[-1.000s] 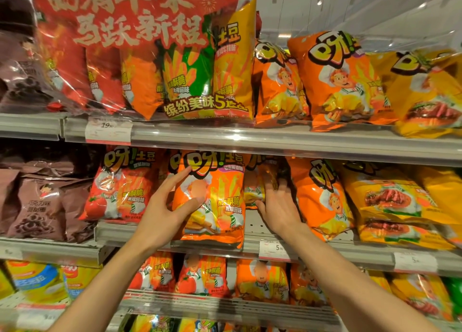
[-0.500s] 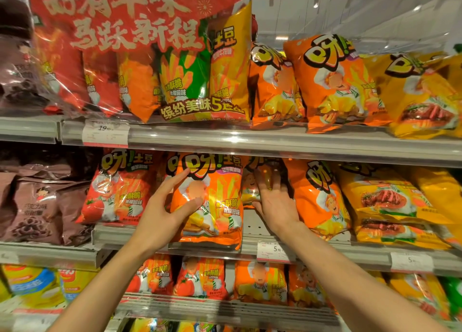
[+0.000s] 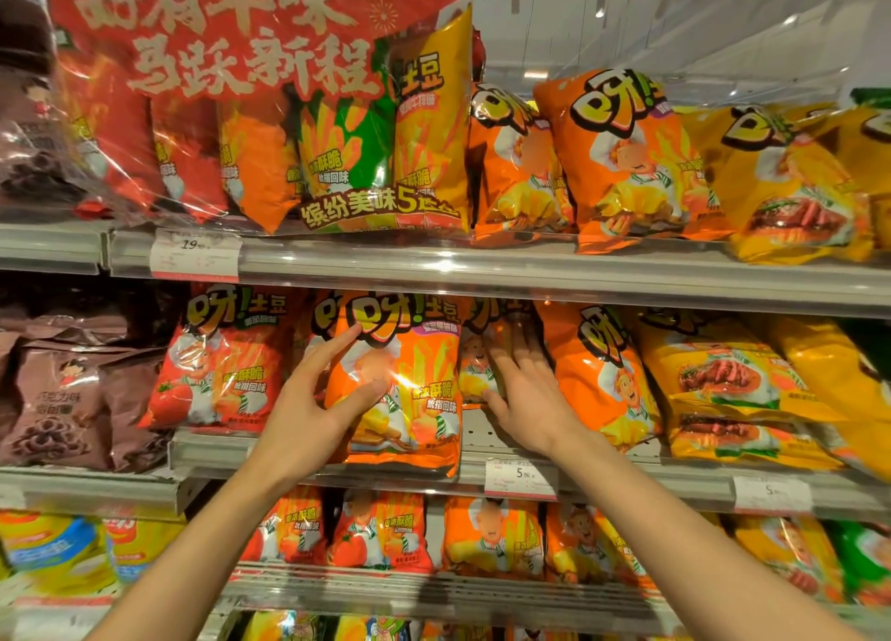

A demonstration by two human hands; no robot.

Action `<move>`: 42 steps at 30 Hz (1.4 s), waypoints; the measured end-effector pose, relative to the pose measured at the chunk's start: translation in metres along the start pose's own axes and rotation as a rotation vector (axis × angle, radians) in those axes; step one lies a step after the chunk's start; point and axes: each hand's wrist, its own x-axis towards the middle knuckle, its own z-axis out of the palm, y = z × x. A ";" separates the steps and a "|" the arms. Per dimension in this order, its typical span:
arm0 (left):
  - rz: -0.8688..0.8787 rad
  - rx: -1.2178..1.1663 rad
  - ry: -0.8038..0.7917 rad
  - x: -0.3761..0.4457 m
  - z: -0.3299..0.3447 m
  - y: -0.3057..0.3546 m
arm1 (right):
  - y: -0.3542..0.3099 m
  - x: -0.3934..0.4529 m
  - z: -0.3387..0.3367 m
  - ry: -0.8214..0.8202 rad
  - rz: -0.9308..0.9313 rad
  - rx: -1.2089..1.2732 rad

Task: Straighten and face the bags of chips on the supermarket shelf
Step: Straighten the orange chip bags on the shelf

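Note:
On the middle shelf (image 3: pixel 627 477) an orange chip bag (image 3: pixel 410 399) stands upright at the front edge, facing out. My left hand (image 3: pixel 313 409) rests on its left side, with the thumb on the front and the fingers stretched upward. Right of it a smaller orange bag (image 3: pixel 475 375) sits further back in a dark gap. My right hand (image 3: pixel 525 389) reaches into that gap, straight fingers laid on this bag and their tips lost in shadow. Beside it another orange bag (image 3: pixel 602 380) leans to the left.
A red tomato bag (image 3: pixel 222 365) and brown bags (image 3: pixel 58 399) stand to the left, and yellow bags (image 3: pixel 723 385) lie slumped to the right. The upper shelf rail (image 3: pixel 482 269) hangs close above my hands. A price tag (image 3: pixel 520 479) is clipped below my right wrist. More bags fill the lower shelf.
My right hand has slid slightly upward and deeper into the gap over the recessed bag. My left hand has stayed on the front bag.

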 end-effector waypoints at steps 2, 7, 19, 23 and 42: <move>0.006 0.000 0.007 -0.002 0.004 0.001 | -0.002 -0.009 -0.008 0.029 -0.018 0.120; 0.011 -0.009 0.004 -0.001 0.031 0.005 | -0.002 -0.038 -0.036 0.128 0.014 0.381; 0.038 0.234 -0.197 0.027 0.102 -0.001 | 0.006 -0.060 -0.019 0.092 0.082 0.615; 0.123 0.412 -0.109 0.022 0.086 -0.002 | 0.003 -0.059 -0.011 0.203 0.076 0.507; 0.295 0.664 -0.117 0.029 0.076 -0.019 | -0.006 -0.050 -0.002 0.113 0.004 0.318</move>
